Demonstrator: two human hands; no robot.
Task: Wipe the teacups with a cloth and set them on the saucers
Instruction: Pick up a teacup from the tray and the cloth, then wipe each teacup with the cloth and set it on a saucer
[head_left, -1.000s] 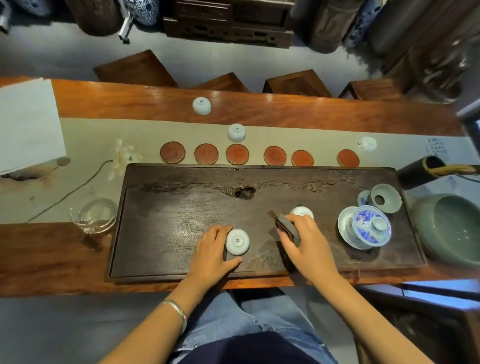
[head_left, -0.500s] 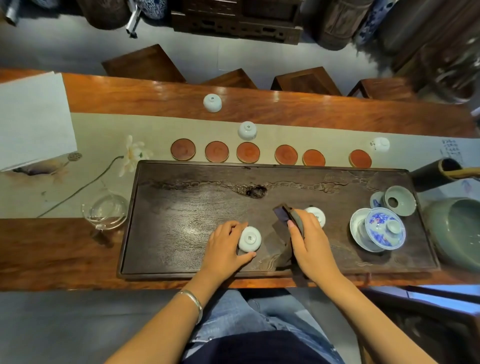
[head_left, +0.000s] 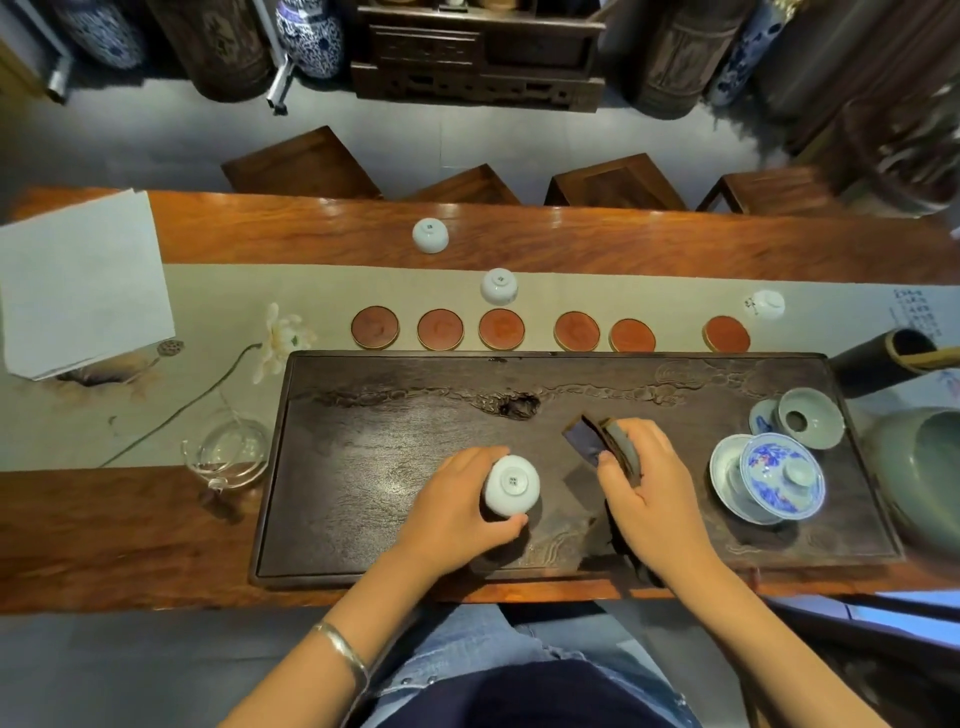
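Note:
My left hand (head_left: 457, 514) grips an upturned white teacup (head_left: 511, 486) over the near part of the dark wooden tea tray (head_left: 389, 415). My right hand (head_left: 657, 493) holds a folded dark cloth (head_left: 597, 441) just right of that cup, apart from it. Several round reddish saucers (head_left: 501, 329) lie in a row on the runner beyond the tray, all bare. Three more white teacups stand upside down: one on the far wood (head_left: 430, 235), one behind the saucers (head_left: 498, 286), one at the far right (head_left: 766, 304).
A blue-and-white lidded gaiwan (head_left: 769, 475) and a celadon strainer (head_left: 810, 418) sit at the tray's right end. A green bowl (head_left: 919, 467) and a black tube (head_left: 883, 358) stand right of the tray. A glass pitcher (head_left: 228, 452) stands left of it, and white paper (head_left: 83, 280) lies far left.
My left hand has closed further round the teacup and raised it slightly. My right hand has lifted the cloth, and the second cup beside it is now hidden behind that hand.

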